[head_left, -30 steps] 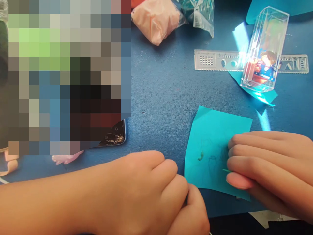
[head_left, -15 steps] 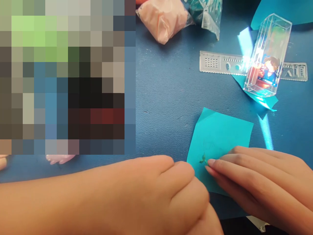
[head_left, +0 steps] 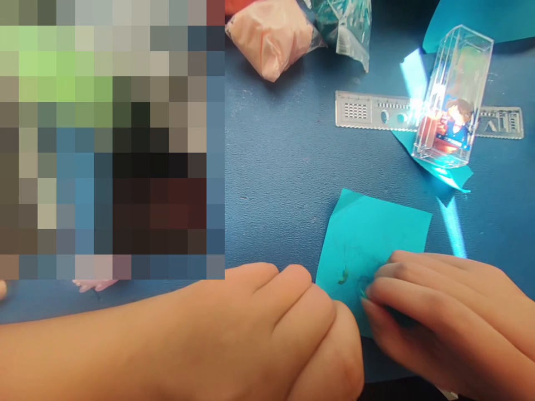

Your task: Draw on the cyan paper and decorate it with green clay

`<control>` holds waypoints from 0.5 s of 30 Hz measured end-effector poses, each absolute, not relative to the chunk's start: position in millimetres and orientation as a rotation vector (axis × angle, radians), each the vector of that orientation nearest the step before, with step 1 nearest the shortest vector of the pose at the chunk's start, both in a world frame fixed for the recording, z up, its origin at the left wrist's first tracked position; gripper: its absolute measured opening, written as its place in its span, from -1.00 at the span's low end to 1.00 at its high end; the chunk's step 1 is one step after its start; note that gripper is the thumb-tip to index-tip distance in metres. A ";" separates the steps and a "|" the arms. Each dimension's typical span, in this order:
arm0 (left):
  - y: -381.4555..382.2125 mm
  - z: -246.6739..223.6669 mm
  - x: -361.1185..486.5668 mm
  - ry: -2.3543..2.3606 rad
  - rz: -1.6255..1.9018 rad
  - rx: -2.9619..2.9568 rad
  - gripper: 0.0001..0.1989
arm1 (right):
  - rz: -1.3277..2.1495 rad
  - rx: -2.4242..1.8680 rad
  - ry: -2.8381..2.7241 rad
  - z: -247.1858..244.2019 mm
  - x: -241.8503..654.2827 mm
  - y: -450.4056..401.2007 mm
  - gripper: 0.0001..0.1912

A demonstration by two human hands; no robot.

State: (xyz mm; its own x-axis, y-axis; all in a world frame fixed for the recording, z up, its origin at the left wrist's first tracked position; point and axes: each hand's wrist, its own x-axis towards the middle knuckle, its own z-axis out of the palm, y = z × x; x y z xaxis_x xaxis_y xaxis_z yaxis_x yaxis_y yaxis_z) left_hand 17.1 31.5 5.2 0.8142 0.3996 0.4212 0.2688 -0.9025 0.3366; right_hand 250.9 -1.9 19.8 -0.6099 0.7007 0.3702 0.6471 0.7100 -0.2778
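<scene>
A teal sheet of paper [head_left: 376,228] lies on the blue tabletop. On its left part rests a small dark green scrap [head_left: 343,275], curled, with a thin strand. My right hand [head_left: 443,312] is over the paper's lower right, thumb and fingers pinched together. A thin, blurred greenish bit shows at their tips, too small to name. My left hand [head_left: 301,328] reaches in from the left and covers the paper's lower left corner. Its fingers are curled into the palm, with the knuckles up; whatever may be inside is hidden.
A clear plastic box [head_left: 455,100] with a printed figure stands across a transparent ruler [head_left: 359,108] and a teal paper strip [head_left: 443,177]. Behind are a bag of peach material [head_left: 271,39] and a teal plastic bag [head_left: 346,28]. The upper left is pixelated.
My right fingertips have drawn back right from the green scrap, which stays on the paper. My left hand has turned slightly, still curled. The whole view has shifted a little.
</scene>
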 end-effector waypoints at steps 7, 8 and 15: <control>29.6 4.3 12.9 0.538 0.776 2.707 -0.73 | 0.176 -1.100 -2.442 19.7 247.6 -1.2 -0.74; 29.1 3.8 12.7 0.529 0.770 2.694 -0.73 | 0.179 -1.136 -2.450 20.2 248.2 -2.6 -0.76; 27.4 6.1 9.7 0.451 0.608 2.659 -0.78 | 0.133 -0.991 -2.440 20.7 250.8 5.8 -0.72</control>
State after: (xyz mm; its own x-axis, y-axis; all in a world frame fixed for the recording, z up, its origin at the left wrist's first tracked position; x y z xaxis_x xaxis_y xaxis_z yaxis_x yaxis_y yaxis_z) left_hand 9.7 27.4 6.1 0.8552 0.3840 0.3480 0.2220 -0.8782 0.4236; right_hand 250.8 5.8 20.7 -0.6106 0.6765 0.4118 0.6276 0.7305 -0.2694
